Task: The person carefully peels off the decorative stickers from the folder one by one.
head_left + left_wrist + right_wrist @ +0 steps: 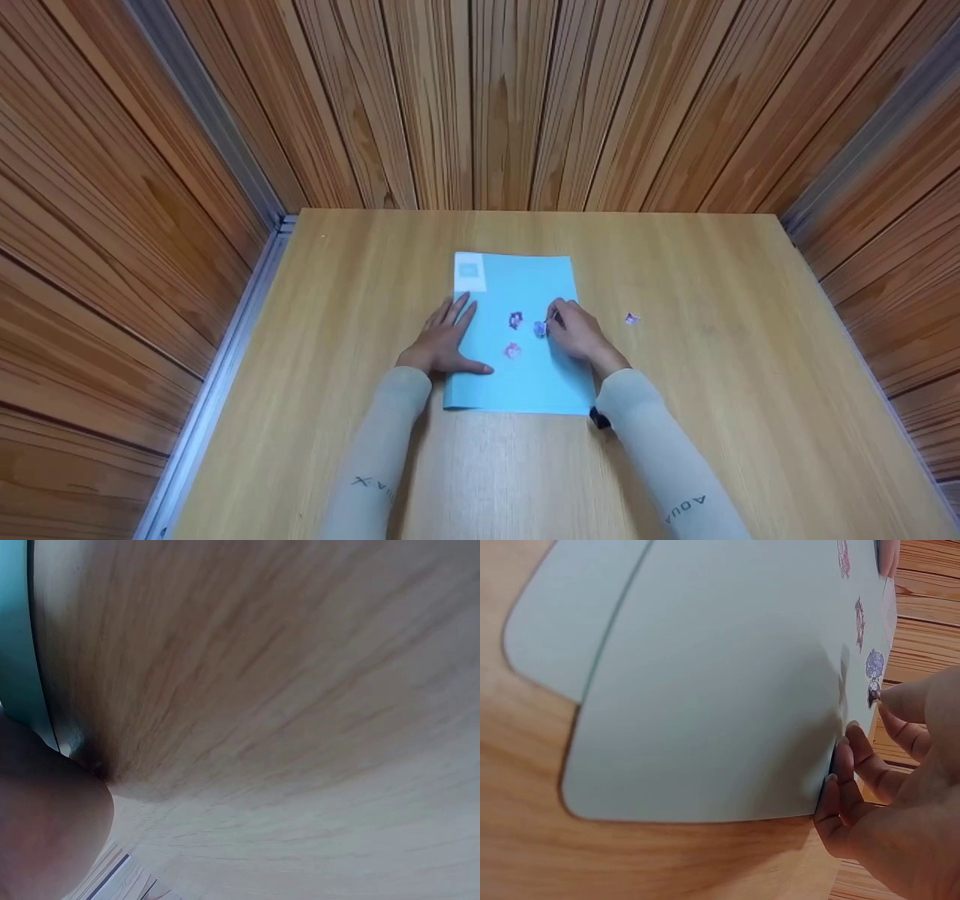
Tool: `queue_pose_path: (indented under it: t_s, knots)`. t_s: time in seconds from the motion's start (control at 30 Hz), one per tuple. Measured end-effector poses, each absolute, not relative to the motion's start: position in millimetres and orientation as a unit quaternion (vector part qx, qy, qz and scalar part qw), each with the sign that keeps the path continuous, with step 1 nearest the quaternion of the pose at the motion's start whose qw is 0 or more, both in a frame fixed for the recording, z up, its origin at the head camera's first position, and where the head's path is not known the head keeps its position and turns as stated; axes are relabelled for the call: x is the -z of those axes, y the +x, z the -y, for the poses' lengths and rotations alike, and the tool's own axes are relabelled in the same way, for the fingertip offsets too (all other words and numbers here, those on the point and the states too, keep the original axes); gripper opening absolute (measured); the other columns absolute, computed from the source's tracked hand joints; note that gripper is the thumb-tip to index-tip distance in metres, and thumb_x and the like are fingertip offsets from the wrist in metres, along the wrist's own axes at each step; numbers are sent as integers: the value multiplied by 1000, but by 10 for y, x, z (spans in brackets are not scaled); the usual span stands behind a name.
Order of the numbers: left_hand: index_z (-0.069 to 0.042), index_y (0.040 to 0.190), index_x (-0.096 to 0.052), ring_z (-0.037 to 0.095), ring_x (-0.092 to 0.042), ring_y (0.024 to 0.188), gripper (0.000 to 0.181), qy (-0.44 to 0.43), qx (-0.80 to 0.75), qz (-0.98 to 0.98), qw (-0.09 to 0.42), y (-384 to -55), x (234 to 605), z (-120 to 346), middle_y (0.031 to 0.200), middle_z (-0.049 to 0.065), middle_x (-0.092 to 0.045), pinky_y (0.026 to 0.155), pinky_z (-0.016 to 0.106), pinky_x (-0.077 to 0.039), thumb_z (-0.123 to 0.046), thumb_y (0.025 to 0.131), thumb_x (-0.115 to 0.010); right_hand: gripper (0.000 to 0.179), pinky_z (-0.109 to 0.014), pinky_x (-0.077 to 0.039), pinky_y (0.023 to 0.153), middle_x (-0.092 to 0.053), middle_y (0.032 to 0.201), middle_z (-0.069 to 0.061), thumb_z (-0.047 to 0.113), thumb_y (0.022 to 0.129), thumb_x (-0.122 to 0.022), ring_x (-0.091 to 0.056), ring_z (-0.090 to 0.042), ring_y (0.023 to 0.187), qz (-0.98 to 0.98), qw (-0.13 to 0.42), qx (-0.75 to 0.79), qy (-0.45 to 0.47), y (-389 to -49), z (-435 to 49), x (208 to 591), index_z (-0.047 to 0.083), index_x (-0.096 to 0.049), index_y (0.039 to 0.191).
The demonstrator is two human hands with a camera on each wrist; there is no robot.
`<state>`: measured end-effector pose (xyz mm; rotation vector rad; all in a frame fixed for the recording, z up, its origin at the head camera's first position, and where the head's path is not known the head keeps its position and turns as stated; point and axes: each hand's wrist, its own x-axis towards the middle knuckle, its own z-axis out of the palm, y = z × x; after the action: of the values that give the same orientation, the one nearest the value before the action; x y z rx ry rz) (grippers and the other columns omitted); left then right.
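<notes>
A light blue folder lies on the table, with a white label at its upper left corner. My left hand rests on the folder's left side, fingers spread. Toward the right edge, my right hand pinches a small purple-blue sticker between thumb and index finger, right at the folder's surface. In the right wrist view the sticker shows a dark lower part at the fingertips. A dark purple sticker and a pink sticker lie on the folder between the hands.
Another small purple sticker lies on the wooden table, right of the folder. Wood-panelled walls stand behind the table and on both sides. A black object shows beneath the right wrist.
</notes>
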<state>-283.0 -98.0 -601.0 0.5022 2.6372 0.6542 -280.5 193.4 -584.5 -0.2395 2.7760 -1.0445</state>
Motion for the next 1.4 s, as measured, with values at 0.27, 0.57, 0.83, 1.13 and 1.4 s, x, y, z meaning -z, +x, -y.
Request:
queue_pose_path:
  t_s: [0.27, 0.57, 0.83, 1.13, 1.4]
  knots:
    - [-33, 166, -6, 26, 13, 158, 128, 171, -234, -938, 192, -2829, 5997, 984, 171, -13, 13, 124, 59, -13, -76, 70, -79, 21, -41, -51, 85, -55, 111, -10, 20, 108, -50, -56, -27, 98, -921, 98, 370, -67, -2789, -1930, 5847, 8, -58, 122]
    - [-33, 166, -5, 26, 14, 158, 127, 173, -238, -936, 191, -2826, 6007, 975, 171, -14, 14, 124, 60, -13, -76, 70, -78, 17, -39, -49, 84, -56, 110, -9, 20, 108, -50, -55, -26, 98, -920, 115, 369, -67, -2777, -2007, 5792, 9, -58, 118]
    - [-31, 166, -4, 28, 14, 158, 129, 184, -229, -937, 190, -2842, 6040, 988, 172, -10, 15, 124, 60, -9, -76, 71, -78, 15, -37, -46, 78, -55, 107, -12, 17, 108, -50, -54, -27, 93, -907, 125, 394, -82, -2746, -2180, 5693, 6, -56, 115]
    - [-30, 166, -4, 27, 14, 158, 129, 184, -224, -937, 193, -2831, 5992, 972, 172, -10, 14, 125, 57, -8, -75, 71, -78, 20, -47, -50, 95, -58, 122, -17, 17, 107, -51, -57, -34, 113, -904, 129, 400, -77, -2666, -2425, 5643, 2, -53, 120]
    - [-30, 166, -3, 27, 14, 158, 129, 187, -218, -940, 185, -2825, 5987, 978, 172, -9, 13, 125, 57, -8, -76, 71, -77, 20, -53, -48, 100, -57, 128, -20, 17, 107, -51, -57, -40, 122, -899, 127, 412, -71, -2583, -2649, 5602, 3, -51, 120]
